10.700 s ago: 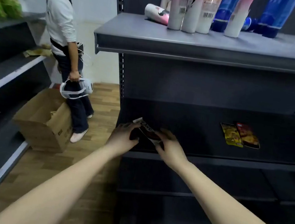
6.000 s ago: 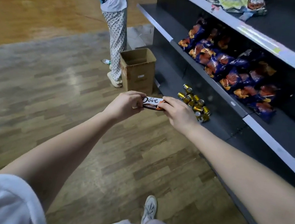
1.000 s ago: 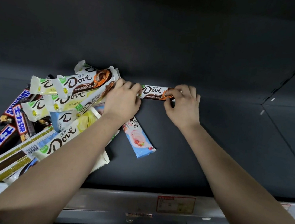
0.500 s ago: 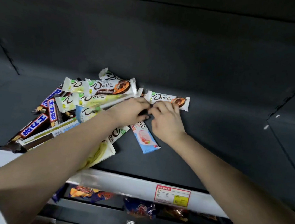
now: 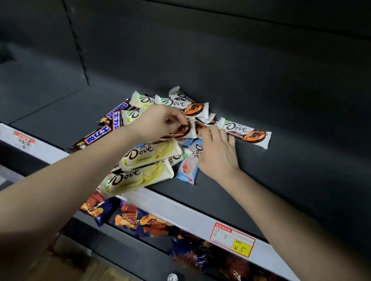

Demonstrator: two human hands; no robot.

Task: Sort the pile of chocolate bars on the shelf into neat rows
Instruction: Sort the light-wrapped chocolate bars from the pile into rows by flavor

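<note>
My left hand (image 5: pixel 161 121) curls its fingers and pinches one end of a white-and-brown foil-wrapped Dove bar (image 5: pixel 187 130). My right hand (image 5: pixel 216 154), palm down, pinches the other end. The bar sits on top of the jumbled pile of wrapped chocolate bars (image 5: pixel 145 156) on the dark grey shelf (image 5: pixel 291 175). Just beyond my right fingers, a single matching Dove bar (image 5: pixel 246 133) lies flat at the pile's right edge.
</note>
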